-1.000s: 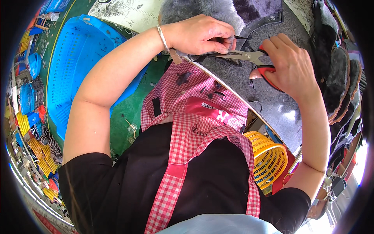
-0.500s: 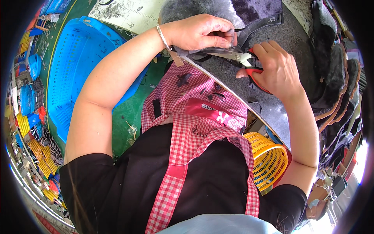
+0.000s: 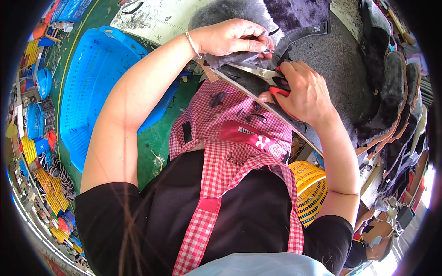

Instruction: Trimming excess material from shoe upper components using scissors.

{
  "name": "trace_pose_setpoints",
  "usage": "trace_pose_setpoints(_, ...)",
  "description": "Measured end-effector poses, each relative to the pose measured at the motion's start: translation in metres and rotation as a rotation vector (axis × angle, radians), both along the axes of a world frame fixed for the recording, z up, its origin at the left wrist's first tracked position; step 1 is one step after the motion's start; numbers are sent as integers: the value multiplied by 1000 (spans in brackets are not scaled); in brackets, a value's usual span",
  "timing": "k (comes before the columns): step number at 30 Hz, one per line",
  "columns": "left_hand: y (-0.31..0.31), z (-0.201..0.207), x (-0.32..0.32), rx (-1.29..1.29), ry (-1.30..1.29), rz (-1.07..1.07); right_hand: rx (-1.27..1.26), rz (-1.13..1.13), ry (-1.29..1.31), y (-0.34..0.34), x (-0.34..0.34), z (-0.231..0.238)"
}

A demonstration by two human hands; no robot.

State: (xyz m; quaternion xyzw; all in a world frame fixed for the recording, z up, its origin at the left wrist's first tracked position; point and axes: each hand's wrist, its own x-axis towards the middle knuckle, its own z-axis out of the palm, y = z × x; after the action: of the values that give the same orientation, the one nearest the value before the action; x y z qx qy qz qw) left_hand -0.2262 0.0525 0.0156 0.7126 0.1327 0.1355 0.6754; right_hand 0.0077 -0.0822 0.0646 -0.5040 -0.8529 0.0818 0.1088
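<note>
A pair of red-and-black-handled scissors point(image 3: 262, 72) is in my right hand point(image 3: 306, 89), fingers wrapped round the handles. Its blades point left, below my left hand point(image 3: 237, 37), against the edge of a grey plush piece point(image 3: 230, 14). My left hand is closed in a pinch on that piece at its dark trim; the fingertips partly hide what they grip. The plush piece lies on the work table, and a dark strip point(image 3: 294, 39) runs along its right side. Whether the blades are cutting through material cannot be made out.
Grey felt-like board point(image 3: 338, 69) covers the table, whose edge runs diagonally before me. Dark plush pieces with tan edges point(image 3: 393, 96) are stacked at the right. A large blue basket point(image 3: 83, 92) stands at the left, a yellow basket point(image 3: 311, 177) below the table. Another person point(image 3: 368, 250) is at lower right.
My right hand and the scissors have moved left and slightly down, closer to the table's edge. The left hand keeps its pinch with a small shift. A person has come into view at lower right.
</note>
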Motion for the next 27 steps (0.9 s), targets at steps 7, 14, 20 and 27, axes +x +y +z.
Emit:
trace_pose_setpoints(7,-15,24,-21,143,-69,-170,10,272,221,-61,-5,4)
trace_pose_setpoints(14,26,133,-22,633,357,-156,170,-388,328,-106,45,21)
trace_pose_setpoints(20,42,16,38,1241,438,627,485,-835,62,-96,89,57)
trace_pose_setpoints(27,126,166,8,1012,239,717,535,-1356,-279,-146,180,57)
